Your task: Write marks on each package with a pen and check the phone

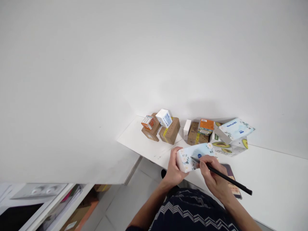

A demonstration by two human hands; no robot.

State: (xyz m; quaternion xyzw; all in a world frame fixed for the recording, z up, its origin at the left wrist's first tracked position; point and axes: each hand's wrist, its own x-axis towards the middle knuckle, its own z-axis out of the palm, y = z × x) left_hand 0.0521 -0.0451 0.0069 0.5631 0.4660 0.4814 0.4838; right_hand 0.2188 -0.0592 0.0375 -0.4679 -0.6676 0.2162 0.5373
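— What am I seeing now?
— A pale-blue flowered box [192,151], gripped in the left hand [175,165], front-left of the avocado box [229,147]! The right hand [214,176] pinches a black pen [232,182].
— Hidden?
— Right hand masks one corner; pen contact, I can't tell. Tabletop [274,170] stretches rightward from the avocado box.

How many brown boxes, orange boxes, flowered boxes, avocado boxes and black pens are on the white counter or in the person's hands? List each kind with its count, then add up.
Brown boxes: 3
Orange boxes: 2
Flowered boxes: 2
Avocado box: 1
Black pen: 1
Total: 9
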